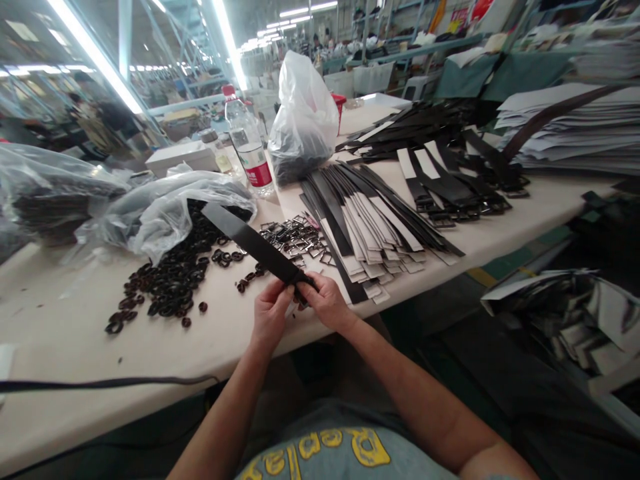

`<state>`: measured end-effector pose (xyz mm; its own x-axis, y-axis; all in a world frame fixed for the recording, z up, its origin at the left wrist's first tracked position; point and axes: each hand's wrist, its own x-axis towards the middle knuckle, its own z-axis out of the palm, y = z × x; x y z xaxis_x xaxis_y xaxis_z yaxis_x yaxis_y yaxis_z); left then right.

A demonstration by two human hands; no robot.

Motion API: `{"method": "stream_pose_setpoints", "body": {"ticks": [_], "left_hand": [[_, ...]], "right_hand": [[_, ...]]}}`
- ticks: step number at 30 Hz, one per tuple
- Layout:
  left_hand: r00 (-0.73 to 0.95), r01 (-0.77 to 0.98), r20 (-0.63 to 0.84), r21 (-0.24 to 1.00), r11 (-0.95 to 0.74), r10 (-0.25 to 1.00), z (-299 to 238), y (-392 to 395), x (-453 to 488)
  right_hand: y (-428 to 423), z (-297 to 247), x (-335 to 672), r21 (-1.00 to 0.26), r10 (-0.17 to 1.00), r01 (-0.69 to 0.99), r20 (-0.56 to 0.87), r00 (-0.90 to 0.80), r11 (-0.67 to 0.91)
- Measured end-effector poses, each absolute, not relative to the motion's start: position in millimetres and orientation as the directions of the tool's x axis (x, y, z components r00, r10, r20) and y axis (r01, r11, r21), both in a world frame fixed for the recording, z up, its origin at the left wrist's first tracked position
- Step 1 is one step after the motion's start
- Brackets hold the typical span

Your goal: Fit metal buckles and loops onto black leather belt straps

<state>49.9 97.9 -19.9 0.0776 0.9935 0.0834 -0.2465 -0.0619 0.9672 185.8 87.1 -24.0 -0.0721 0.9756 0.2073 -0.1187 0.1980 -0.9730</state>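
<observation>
Holding dark strap point(255, 248) by near end: left hand point(273, 310) and right hand point(326, 301) both pinched on it; long axis points far left from grip.

The lower end of the strap point(250, 245) is partly hidden by left hand point(271, 308) and right hand point(327, 303) at the table point(210, 350) edge. Plastic bag point(65, 173), left end, and paper stack point(565, 130), right end, are cut off; a distant person point(93, 123) is blurred.

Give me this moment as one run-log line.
left hand: holds near end of flat black strap | right hand: same end | on beige tabletop: rectangular metal buckles, dark oval loops
</observation>
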Motion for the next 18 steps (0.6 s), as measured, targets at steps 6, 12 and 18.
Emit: {"method": "stream_pose_setpoints", "body": {"ticks": [6,12,18], "left_hand": [[0.104,-0.344,0.018,0.939,0.019,0.994,-21.3,95.2,52.5],[-0.017,-0.444,-0.062,0.895,0.048,0.998,-13.8,100.8,53.1],[0.051,-0.363,-0.059,0.929,0.074,0.997,-12.6,100.1,52.8]], "right_hand": [[85.7,-25.4,187.8,-0.965,0.965,-0.1,0.249,-0.081,0.241],[84.0,-30.1,180.6,-0.926,0.946,0.197,0.307,-0.102,0.322],[83.6,-29.5,181.9,-0.909,0.938,0.231,0.328,-0.116,0.347]]}}
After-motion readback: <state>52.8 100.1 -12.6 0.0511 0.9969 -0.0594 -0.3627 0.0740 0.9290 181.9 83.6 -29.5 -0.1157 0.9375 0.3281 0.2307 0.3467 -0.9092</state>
